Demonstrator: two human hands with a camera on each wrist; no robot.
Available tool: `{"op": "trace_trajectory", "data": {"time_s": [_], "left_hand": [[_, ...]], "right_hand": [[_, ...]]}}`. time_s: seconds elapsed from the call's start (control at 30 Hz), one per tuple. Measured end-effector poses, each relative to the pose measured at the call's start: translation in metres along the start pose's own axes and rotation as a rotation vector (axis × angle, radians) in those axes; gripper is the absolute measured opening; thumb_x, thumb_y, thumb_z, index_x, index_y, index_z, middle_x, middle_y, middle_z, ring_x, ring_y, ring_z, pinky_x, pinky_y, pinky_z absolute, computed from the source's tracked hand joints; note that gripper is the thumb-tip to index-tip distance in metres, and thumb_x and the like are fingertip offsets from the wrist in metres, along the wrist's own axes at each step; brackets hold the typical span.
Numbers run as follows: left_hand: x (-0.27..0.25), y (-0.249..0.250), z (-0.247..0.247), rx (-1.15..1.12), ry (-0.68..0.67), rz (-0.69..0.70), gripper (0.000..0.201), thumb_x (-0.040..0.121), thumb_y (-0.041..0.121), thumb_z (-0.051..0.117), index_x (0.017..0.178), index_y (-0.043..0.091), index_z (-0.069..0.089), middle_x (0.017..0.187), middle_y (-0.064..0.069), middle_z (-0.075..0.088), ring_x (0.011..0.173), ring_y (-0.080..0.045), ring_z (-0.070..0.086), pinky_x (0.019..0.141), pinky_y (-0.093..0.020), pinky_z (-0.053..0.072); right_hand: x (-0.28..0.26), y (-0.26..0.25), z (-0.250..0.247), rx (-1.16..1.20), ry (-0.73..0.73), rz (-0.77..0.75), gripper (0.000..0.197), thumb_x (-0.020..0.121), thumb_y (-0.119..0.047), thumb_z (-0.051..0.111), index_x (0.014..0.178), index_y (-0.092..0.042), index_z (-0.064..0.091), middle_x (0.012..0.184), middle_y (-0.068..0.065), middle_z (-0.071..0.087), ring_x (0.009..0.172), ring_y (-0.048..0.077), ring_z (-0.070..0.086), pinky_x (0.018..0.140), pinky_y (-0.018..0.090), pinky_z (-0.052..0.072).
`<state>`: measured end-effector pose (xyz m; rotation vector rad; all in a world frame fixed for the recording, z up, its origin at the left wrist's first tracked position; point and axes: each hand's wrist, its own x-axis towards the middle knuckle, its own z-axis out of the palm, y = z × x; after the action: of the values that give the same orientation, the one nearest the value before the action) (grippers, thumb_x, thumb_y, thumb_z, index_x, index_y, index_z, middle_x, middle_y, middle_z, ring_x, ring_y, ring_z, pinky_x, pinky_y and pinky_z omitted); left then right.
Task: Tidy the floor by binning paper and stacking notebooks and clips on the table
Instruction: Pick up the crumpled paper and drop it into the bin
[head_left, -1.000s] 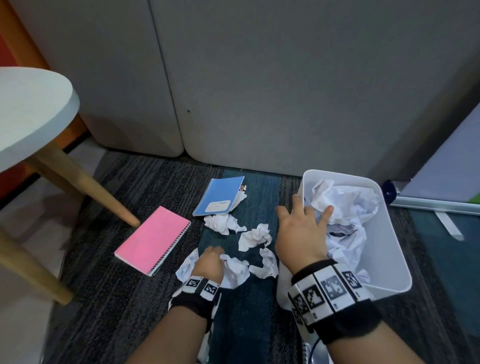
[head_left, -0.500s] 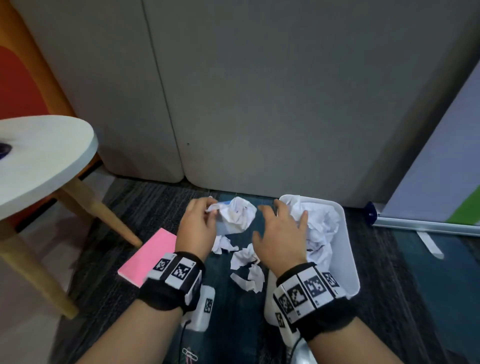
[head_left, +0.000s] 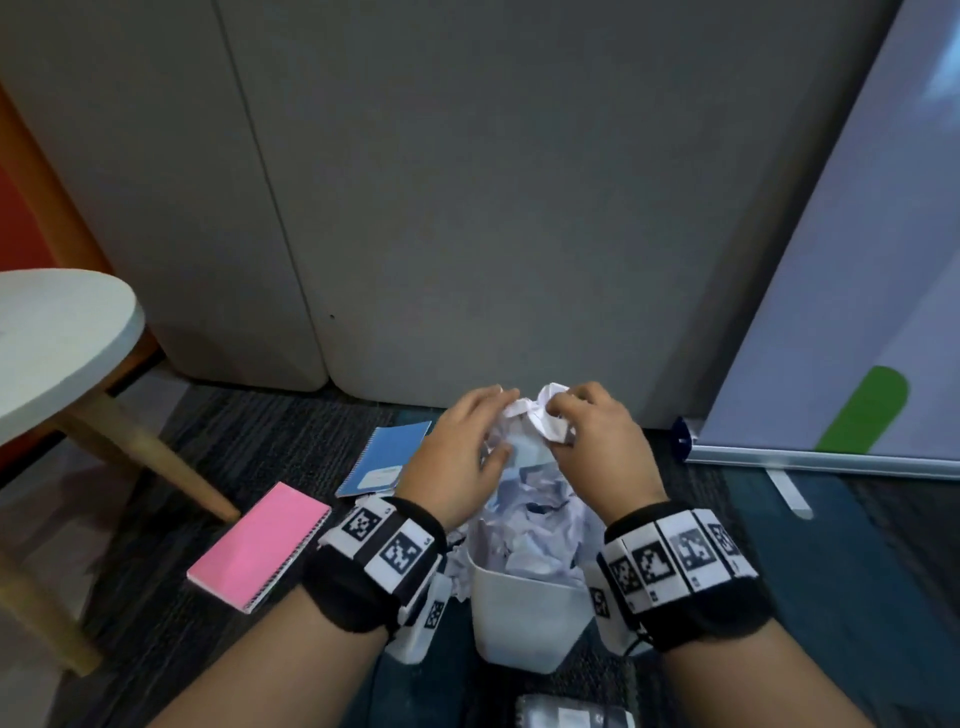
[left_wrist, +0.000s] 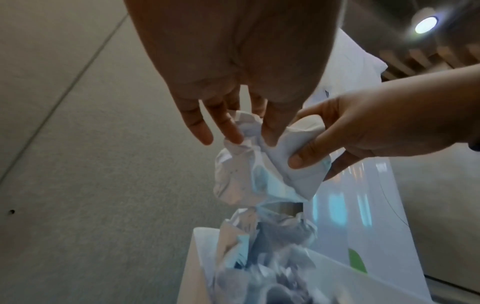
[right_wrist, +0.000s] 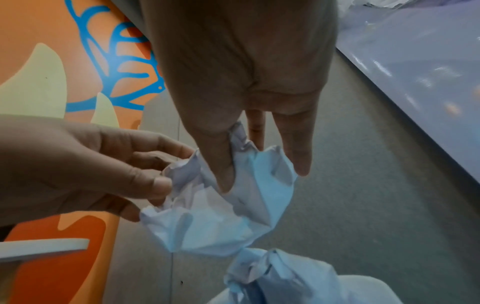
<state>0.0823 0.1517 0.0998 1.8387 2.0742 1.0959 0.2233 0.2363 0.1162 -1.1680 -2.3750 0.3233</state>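
Crumpled paper (head_left: 540, 423) gripped by both hands above bin (head_left: 524, 618).

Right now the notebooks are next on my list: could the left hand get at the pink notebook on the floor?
Probably yes, once freed: the left hand holds crumpled paper with the right hand; nothing lies on the pink notebook.

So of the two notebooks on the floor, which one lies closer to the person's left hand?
The blue notebook: in the head view its near corner lies right beside the left hand, while the pink notebook lies further out toward the table leg.
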Motion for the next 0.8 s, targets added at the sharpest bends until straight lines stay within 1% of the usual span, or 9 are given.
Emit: {"op": "trace_trajectory", "data": {"time_s": [0.07, 0.2, 0.3, 0.4, 0.47, 0.53, 0.63, 0.7, 0.8], "left_hand": [[-0.004, 0.003, 0.008, 0.128, -0.042, 0.012, 0.048, 0.092, 0.022, 0.052, 0.138, 0.031, 0.042, 0.142, 0.008, 0.043, 0.125, -0.014, 0.043, 0.104, -0.035, 0.041], [-0.011, 0.000, 0.015, 0.184, -0.030, -0.014, 0.036, 0.092, 0.022, 0.051, 0.127, 0.033, 0.053, 0.123, 0.014, 0.060, 0.106, -0.014, 0.045, 0.093, -0.036, 0.044], [-0.015, -0.005, 0.018, 0.132, -0.037, -0.080, 0.035, 0.089, 0.018, 0.052, 0.118, 0.036, 0.059, 0.110, 0.007, 0.065, 0.105, -0.016, 0.052, 0.088, -0.033, 0.046], [-0.018, -0.007, 0.026, 0.196, -0.153, -0.105, 0.032, 0.091, 0.020, 0.052, 0.118, 0.034, 0.062, 0.114, 0.005, 0.068, 0.107, -0.018, 0.059, 0.087, -0.029, 0.046], [-0.022, -0.011, 0.036, 0.266, -0.248, -0.146, 0.028, 0.091, 0.026, 0.052, 0.117, 0.035, 0.061, 0.113, 0.003, 0.069, 0.108, -0.023, 0.059, 0.089, -0.031, 0.046], [-0.025, -0.015, 0.043, 0.341, -0.316, -0.166, 0.026, 0.092, 0.031, 0.052, 0.116, 0.034, 0.060, 0.110, 0.001, 0.070, 0.110, -0.027, 0.056, 0.097, -0.033, 0.039], [-0.028, -0.016, 0.047, 0.436, -0.386, -0.153, 0.028, 0.093, 0.034, 0.051, 0.119, 0.032, 0.059, 0.115, 0.004, 0.069, 0.112, -0.020, 0.057, 0.114, -0.031, 0.019], [-0.027, -0.016, 0.047, 0.488, -0.435, -0.137, 0.030, 0.093, 0.037, 0.050, 0.121, 0.032, 0.058, 0.117, 0.006, 0.068, 0.112, -0.016, 0.059, 0.118, -0.035, 0.007], [-0.027, -0.011, 0.046, 0.599, -0.543, -0.105, 0.031, 0.095, 0.040, 0.043, 0.118, 0.029, 0.060, 0.113, 0.001, 0.069, 0.112, -0.017, 0.059, 0.118, -0.043, -0.001]], "right_hand": [[-0.005, 0.010, 0.003, -0.016, -0.036, 0.000, 0.021, 0.085, -0.014, 0.063, 0.105, -0.019, 0.066, 0.111, 0.003, 0.057, 0.095, 0.027, 0.059, 0.075, 0.031, 0.047], [-0.012, 0.020, 0.010, -0.016, -0.157, 0.014, 0.024, 0.084, -0.013, 0.062, 0.105, -0.021, 0.069, 0.116, 0.001, 0.057, 0.099, 0.026, 0.062, 0.082, 0.031, 0.050], [-0.016, 0.020, 0.017, -0.063, -0.309, 0.026, 0.027, 0.083, -0.020, 0.063, 0.109, -0.023, 0.069, 0.121, 0.001, 0.057, 0.104, 0.026, 0.061, 0.085, 0.031, 0.049], [-0.022, 0.022, 0.026, -0.067, -0.430, 0.103, 0.028, 0.080, -0.022, 0.066, 0.108, -0.023, 0.069, 0.119, 0.002, 0.061, 0.108, 0.025, 0.060, 0.087, 0.028, 0.046], [-0.027, 0.024, 0.032, -0.098, -0.495, 0.141, 0.034, 0.082, -0.019, 0.063, 0.115, -0.025, 0.066, 0.124, 0.001, 0.061, 0.113, 0.023, 0.059, 0.096, 0.029, 0.045], [-0.031, 0.024, 0.037, -0.184, -0.556, 0.113, 0.039, 0.085, -0.017, 0.059, 0.122, -0.026, 0.061, 0.129, -0.001, 0.058, 0.120, 0.021, 0.055, 0.106, 0.033, 0.039], [-0.032, 0.022, 0.041, -0.284, -0.633, 0.071, 0.041, 0.084, -0.021, 0.059, 0.125, -0.027, 0.057, 0.134, -0.003, 0.053, 0.126, 0.017, 0.049, 0.116, 0.039, 0.022], [-0.030, 0.021, 0.042, -0.321, -0.702, 0.080, 0.045, 0.082, -0.028, 0.064, 0.126, -0.025, 0.056, 0.134, -0.003, 0.053, 0.128, 0.016, 0.047, 0.118, 0.043, 0.014], [-0.030, 0.018, 0.042, -0.349, -0.764, 0.082, 0.048, 0.081, -0.040, 0.061, 0.127, -0.025, 0.055, 0.134, -0.003, 0.054, 0.129, 0.017, 0.045, 0.118, 0.046, 0.009]]}}
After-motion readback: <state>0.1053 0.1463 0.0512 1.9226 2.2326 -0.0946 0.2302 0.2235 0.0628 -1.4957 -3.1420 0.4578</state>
